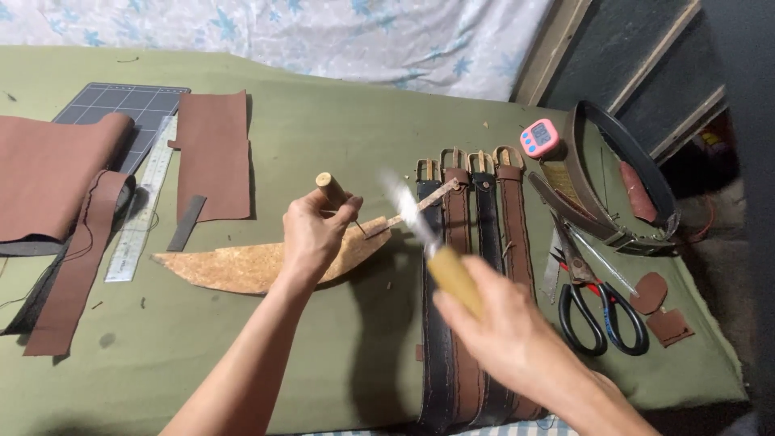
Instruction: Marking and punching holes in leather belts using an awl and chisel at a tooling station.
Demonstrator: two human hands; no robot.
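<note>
1. Gripping a small wooden-handled awl (333, 192), the left hand (312, 234) is closed around the handle, with the metal tip pointed down and to the right toward a narrow leather strap (413, 210).
2. The strap is seen just right of the left hand, running up and right from the tip of the awl to the buckle end of the belts; whether the tip touches it cannot be told.
3. A tan, crescent-shaped leather piece (242, 266) lies flat on the green worktop (339, 137), directly under and to the left of the left hand.
4. The right hand (500, 323) is closed around the yellowish handle of a hammer (436, 250), whose head is blurred just right of the awl and above the strap.
5. 4 belts (472, 266), dark and brown, are laid side by side below the right hand, buckles pointing away from the person.
6. Black-handled scissors (601, 311) are found to the right of the belts, with small brown leather scraps (655, 307) just beside them.
7. A pink digital timer (539, 137) and a coiled dark belt (622, 178) sit at the far right.
8. Brown leather sheets (214, 153), a metal ruler (145, 210) and a dark cutting mat (129, 105) are placed well to the left.
</note>
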